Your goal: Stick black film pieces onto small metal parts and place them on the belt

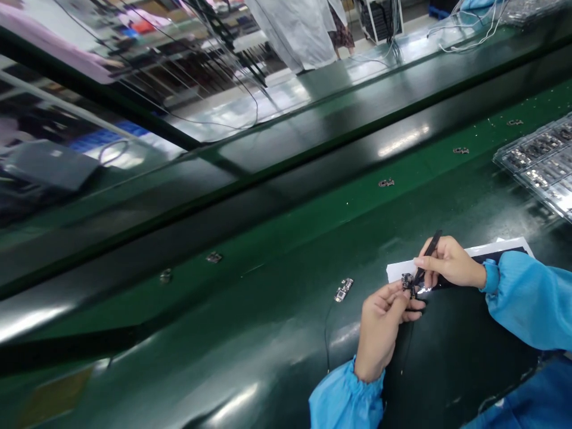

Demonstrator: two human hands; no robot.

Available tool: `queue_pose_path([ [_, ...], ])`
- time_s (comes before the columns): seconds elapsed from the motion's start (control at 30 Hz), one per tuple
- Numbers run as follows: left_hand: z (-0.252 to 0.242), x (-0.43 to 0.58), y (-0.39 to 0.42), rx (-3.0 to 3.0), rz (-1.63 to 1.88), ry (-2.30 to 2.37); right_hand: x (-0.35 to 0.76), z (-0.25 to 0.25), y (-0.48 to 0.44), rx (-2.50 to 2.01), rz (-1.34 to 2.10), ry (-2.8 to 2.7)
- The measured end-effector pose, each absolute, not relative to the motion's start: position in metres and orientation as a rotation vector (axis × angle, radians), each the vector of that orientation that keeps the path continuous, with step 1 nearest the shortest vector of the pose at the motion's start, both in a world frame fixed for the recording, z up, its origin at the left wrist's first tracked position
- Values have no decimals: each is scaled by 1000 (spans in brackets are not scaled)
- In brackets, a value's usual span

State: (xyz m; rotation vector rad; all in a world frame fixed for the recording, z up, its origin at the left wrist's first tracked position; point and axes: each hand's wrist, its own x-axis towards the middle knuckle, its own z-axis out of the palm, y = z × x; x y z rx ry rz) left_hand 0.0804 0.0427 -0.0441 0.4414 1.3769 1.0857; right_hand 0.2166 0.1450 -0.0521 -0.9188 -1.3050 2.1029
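Note:
My left hand (381, 329) pinches a small circuit board (407, 282) between its fingers and thumb. My right hand (448, 262) grips black tweezers (428, 256), and their tips reach the board. Under my hands lie a white sheet (402, 271) and a black mat (456, 357). A similar circuit board (342, 290) rests on the green conveyor belt (268, 262) just left of my left hand. Both my sleeves are blue.
Several more boards lie spaced along the belt. A transparent plastic tray (536, 164) holding rows of boards sits at the right. A dark rail (250, 190) runs alongside the belt, with loose cables and a person in a white coat (290, 30) beyond it.

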Motion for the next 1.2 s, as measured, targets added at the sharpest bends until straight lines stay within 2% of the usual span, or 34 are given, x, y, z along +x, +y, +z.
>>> queue_pose_path([
  [0.93,-43,79,42,420,1046,1467,213,-54,142,-905,2133,-1328],
  [1.2,-42,78,42,386,1036,1497,214,-51,132,-829,1891,-1484],
])
